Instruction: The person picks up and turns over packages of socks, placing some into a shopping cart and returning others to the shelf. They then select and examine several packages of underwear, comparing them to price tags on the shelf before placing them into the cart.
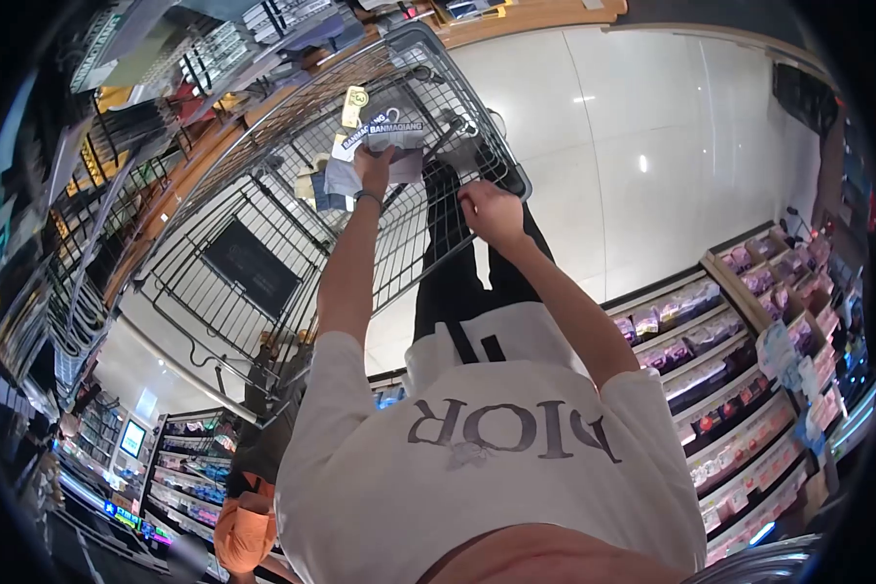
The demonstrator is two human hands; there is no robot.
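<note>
A grey wire shopping cart (pixel 292 219) stands in front of me. Over its basket my left hand (pixel 373 167) is closed around hanging packs (pixel 396 131) of grey cloth goods. Their cards read BANMAQIANG, and white hooks stick out at the top. A yellow tag (pixel 355 105) shows just beyond the packs. Beige and dark blue pieces (pixel 316 185) lie beside my left wrist, partly hidden. My right hand (pixel 493 212) is curled at the cart's near right edge, by the end of the dark handle bar (pixel 472 107). The undersides of its fingers are hidden.
Racks of hanging packaged goods (pixel 117 146) line the left, close along the cart. Shelves of small packs (pixel 720 341) rise at the right. A person in orange (pixel 243 535) is behind at lower left. Pale tiled floor (pixel 642 146) spreads beyond the cart.
</note>
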